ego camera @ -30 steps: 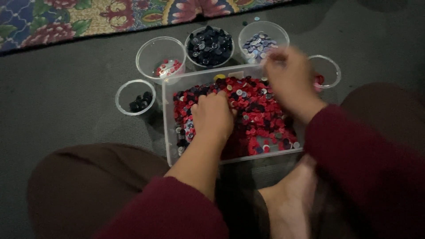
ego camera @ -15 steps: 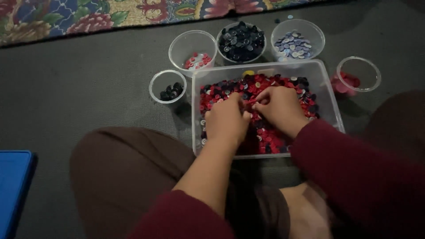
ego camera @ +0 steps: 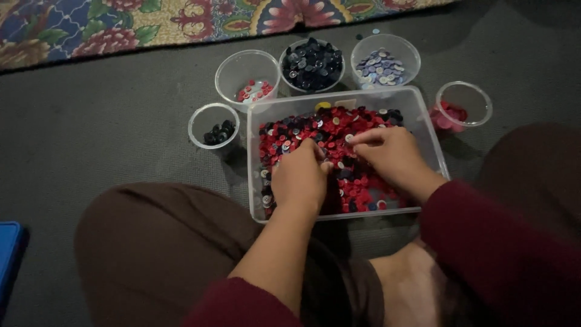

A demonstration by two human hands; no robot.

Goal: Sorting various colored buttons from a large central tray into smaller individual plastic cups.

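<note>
A clear rectangular plastic bin (ego camera: 423, 121) on the floor holds a heap of mostly red buttons (ego camera: 302, 130) mixed with some black and white ones. Both my hands are inside it. My left hand (ego camera: 299, 178) lies palm down on the heap near the bin's middle, with its fingers curled into the buttons. My right hand (ego camera: 390, 154) reaches leftward beside it, thumb and fingertips pinched together at the buttons' surface. The two hands almost touch. What the fingers hold is hidden.
Clear round cups ring the bin: a small one with black buttons (ego camera: 213, 127), one with red and white buttons (ego camera: 248, 75), one with dark buttons (ego camera: 311, 63), one with pale lilac buttons (ego camera: 384, 60), one with pink-red buttons (ego camera: 463, 106). A patterned rug (ego camera: 121, 24) lies behind, and my knees flank the bin.
My right hand has come back from the far right edge of the bin, near the pink-button cup, into the heap beside my left hand. My left hand has stayed in the bin.
</note>
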